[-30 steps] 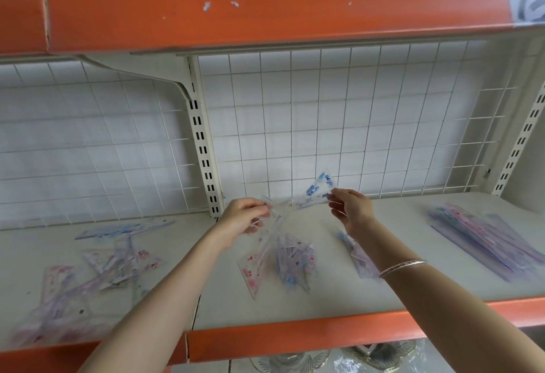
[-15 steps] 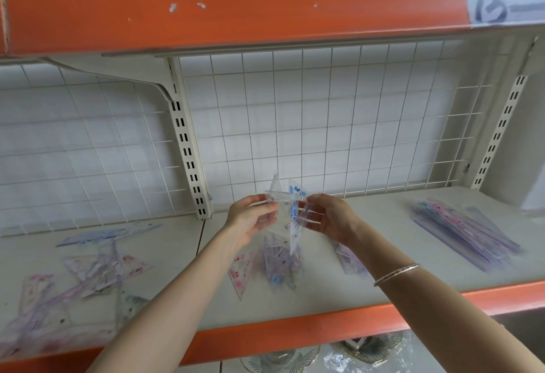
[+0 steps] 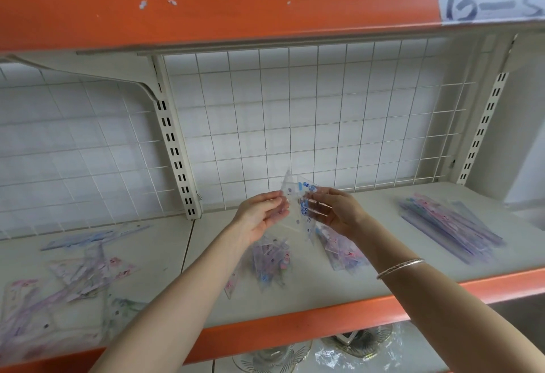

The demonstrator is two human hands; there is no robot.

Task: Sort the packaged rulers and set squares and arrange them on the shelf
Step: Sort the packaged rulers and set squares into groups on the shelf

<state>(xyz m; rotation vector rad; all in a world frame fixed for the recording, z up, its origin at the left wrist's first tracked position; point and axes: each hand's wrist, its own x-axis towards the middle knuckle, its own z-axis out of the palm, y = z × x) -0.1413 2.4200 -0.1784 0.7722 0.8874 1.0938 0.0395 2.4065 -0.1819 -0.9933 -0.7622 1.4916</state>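
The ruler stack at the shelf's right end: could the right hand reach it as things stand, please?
Probably yes: bare shelf lies between the right hand and the ruler stack. Its grip is on the clear set square, shared with the left hand, so it must release first.

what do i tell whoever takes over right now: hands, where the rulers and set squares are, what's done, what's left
Hands: the left hand and right hand both pinch one clear packaged set square, held upright above the shelf and not yet placed.
Done, as it looks: a neat ruler stack lies at the right end. Two small piles, the centre pile and the right pile, lie below the hands.
To do: place the held one, then sort the jumbled heap on the shelf's left section. Blur hides which small pile holds which type.
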